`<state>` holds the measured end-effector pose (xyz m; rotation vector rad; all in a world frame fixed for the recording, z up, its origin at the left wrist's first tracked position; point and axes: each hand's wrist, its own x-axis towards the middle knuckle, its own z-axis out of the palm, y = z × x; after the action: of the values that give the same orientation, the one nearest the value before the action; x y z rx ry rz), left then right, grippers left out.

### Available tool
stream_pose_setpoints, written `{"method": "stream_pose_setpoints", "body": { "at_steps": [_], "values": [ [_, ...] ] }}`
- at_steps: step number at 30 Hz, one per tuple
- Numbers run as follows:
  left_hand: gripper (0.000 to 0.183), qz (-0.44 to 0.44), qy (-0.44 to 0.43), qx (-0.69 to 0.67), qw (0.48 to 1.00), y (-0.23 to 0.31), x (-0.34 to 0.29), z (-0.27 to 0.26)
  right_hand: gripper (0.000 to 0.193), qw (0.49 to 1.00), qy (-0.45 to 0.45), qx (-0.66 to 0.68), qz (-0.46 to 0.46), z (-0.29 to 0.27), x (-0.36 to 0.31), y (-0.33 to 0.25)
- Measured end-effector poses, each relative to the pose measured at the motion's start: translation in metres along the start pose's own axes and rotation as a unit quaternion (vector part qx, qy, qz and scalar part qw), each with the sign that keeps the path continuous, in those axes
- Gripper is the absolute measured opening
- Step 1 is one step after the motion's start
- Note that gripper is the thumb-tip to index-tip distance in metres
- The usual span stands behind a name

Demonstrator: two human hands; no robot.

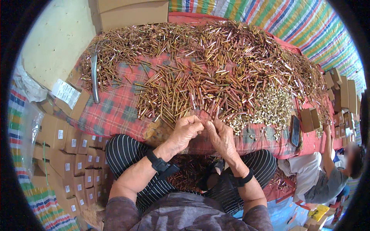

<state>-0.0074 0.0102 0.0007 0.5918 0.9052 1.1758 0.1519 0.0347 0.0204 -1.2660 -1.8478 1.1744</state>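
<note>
The left hand (186,131) and right hand (222,139) hold curled fingers close together; whether either grips anything cannot be told. Slender copper-coloured metal rods (169,90) lie heaped beyond them on red-and-green plaid cloth (120,101), beside piled small pale-gold metal pieces (273,104).

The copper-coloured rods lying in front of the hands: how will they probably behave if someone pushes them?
The copper-coloured rods look shiny and straight, like metal, so they are probably stiff. Being slender and apparently round, single ones may roll on the checked cloth. They lie crossed in a loose heap, so a push would likely shift neighbours too.
</note>
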Motion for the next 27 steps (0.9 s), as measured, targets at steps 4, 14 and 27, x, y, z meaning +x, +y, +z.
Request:
{"method": "stream_pose_setpoints", "body": {
  "at_steps": [4,14,27],
  "values": [
    [0.004,-0.013,-0.01,-0.005,1.0,-0.001,0.001,-0.002,0.022,0.99,0.017,0.14,-0.013,-0.001,0.002,-0.002],
    [0.008,0.003,-0.045,-0.002,0.999,0.007,-0.004,-0.005,0.036,0.98,0.039,-0.131,-0.146,-0.011,0.0,-0.015],
    [0.019,0.318,0.102,0.715,0.614,0.019,0.02,-0.026,0.017,0.875,0.091,-0.432,-0.198,-0.027,0.034,0.026]
  ]
}}
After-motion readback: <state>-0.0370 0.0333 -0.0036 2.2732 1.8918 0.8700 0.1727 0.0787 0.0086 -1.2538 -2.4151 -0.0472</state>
